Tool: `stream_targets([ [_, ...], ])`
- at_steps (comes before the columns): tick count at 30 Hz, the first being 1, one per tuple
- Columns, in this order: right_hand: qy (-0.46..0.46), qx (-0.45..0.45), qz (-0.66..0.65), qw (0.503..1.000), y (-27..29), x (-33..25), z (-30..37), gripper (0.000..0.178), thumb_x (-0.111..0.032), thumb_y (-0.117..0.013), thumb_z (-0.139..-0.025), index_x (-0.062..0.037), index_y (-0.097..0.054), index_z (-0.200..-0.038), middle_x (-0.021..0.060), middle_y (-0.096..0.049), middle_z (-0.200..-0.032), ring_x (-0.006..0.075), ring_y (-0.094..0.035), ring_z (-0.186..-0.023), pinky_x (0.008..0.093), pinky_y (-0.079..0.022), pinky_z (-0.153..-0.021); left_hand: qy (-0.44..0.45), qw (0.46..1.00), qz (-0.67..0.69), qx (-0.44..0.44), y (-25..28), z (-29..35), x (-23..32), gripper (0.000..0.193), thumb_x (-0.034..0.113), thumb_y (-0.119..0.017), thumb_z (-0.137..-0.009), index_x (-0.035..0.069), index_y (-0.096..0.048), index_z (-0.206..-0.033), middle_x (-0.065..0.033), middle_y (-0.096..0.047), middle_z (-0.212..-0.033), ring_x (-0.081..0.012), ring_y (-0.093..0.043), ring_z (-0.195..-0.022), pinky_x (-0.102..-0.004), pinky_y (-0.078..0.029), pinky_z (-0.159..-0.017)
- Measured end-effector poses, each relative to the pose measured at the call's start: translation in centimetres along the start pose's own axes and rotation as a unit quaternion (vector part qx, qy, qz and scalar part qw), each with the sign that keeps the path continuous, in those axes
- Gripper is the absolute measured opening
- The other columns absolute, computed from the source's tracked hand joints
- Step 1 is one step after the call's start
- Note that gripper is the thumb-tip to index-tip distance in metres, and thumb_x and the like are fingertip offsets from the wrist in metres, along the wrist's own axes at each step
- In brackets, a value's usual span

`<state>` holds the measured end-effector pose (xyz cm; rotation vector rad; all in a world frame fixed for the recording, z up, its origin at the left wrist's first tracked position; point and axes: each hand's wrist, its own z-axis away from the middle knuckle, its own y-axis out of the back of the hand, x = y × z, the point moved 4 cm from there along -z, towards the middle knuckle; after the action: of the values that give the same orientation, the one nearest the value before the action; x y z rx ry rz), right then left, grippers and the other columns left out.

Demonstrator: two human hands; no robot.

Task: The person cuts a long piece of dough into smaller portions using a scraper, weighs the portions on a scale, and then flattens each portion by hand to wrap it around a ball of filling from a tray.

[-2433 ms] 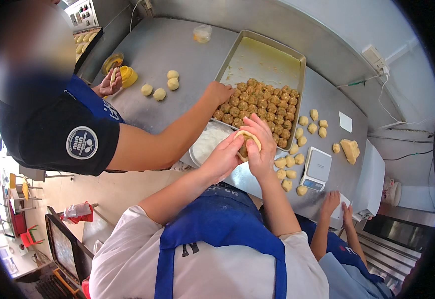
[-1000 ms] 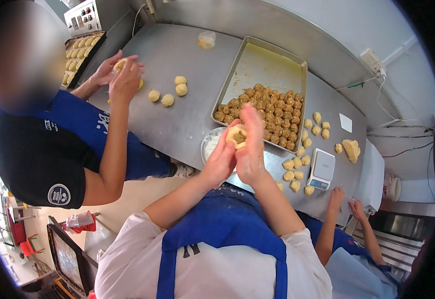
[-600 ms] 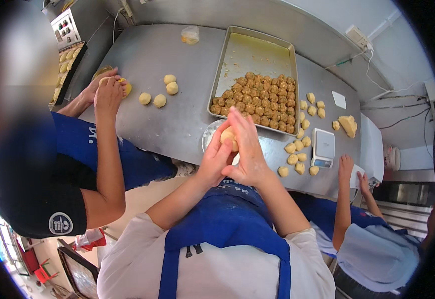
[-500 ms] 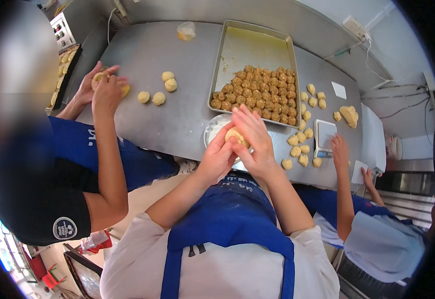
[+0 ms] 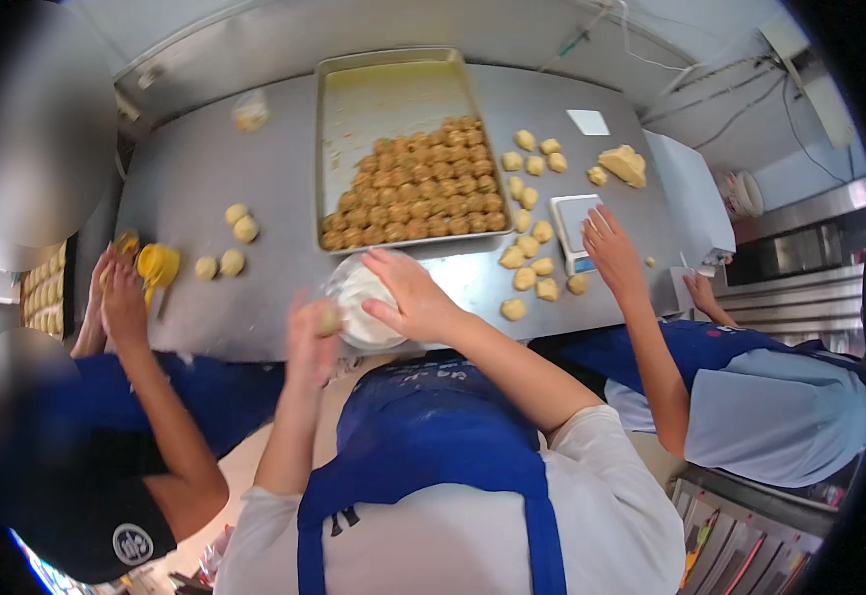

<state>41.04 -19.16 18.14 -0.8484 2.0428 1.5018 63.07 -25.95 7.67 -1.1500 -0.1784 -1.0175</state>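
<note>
My left hand [image 5: 306, 342], smeared by motion, holds a dough ball [image 5: 330, 318] just left of the flour bowl. My right hand [image 5: 411, 297] reaches over the right side of that bowl [image 5: 346, 335], its fingers extended and nothing visible in them. White flour [image 5: 361, 296] fills the bowl, which stands at the table's front edge. Right behind it lies a metal tray [image 5: 326, 129] with rows of brown filling balls [image 5: 423, 188] covering its nearer part. The underside of my right hand is hidden.
Several pale dough pieces [image 5: 524, 248] lie right of the tray, beside a scale [image 5: 572, 213] under a co-worker's hand [image 5: 611, 248]. A larger dough lump [image 5: 623, 166] is farther right. At left, another co-worker's hands [image 5: 120, 288] work near a yellow cup [image 5: 158, 266] and several dough balls [image 5: 232, 262].
My hands, earlier together around the dough ball, have parted. The left moved left with the ball; the right came over the flour. The whole view has turned rightward.
</note>
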Motion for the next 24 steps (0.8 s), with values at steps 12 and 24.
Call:
stream_targets([
  [12, -0.425, 0.19, 0.283, 0.838, 31.3, 47.9, -4.0, 0.062, -0.046, -0.063, -0.088, -0.0014, -0.056, -0.131, 0.0198, -0.06, -0.13, 0.0354, -0.058, -0.12, 0.0453, -0.044, -0.103, 0.016, 0.977, 0.007, 0.21, -3.9, -4.1, -1.7, 0.056, 0.038, -0.055, -0.1, 0.013, -0.036, -0.146, -0.0204, -0.045, -0.142, -0.0349, -0.053, -0.126, -0.04, -0.051, -0.099],
  [24, -0.651, -0.006, 0.271, 0.709, 39.7, 59.9, -6.4, 0.111, -0.07, -0.08, -0.059, -0.0033, -0.044, -0.141, 0.0147, -0.059, -0.136, 0.0313, -0.054, -0.127, 0.0445, -0.041, -0.105, -0.036, 0.868, -0.468, 0.163, -21.1, -7.4, -10.3, 0.052, 0.012, -0.054, -0.097, 0.007, -0.039, -0.147, -0.0118, -0.055, -0.135, -0.0193, -0.061, -0.11, -0.0309, -0.05, -0.091],
])
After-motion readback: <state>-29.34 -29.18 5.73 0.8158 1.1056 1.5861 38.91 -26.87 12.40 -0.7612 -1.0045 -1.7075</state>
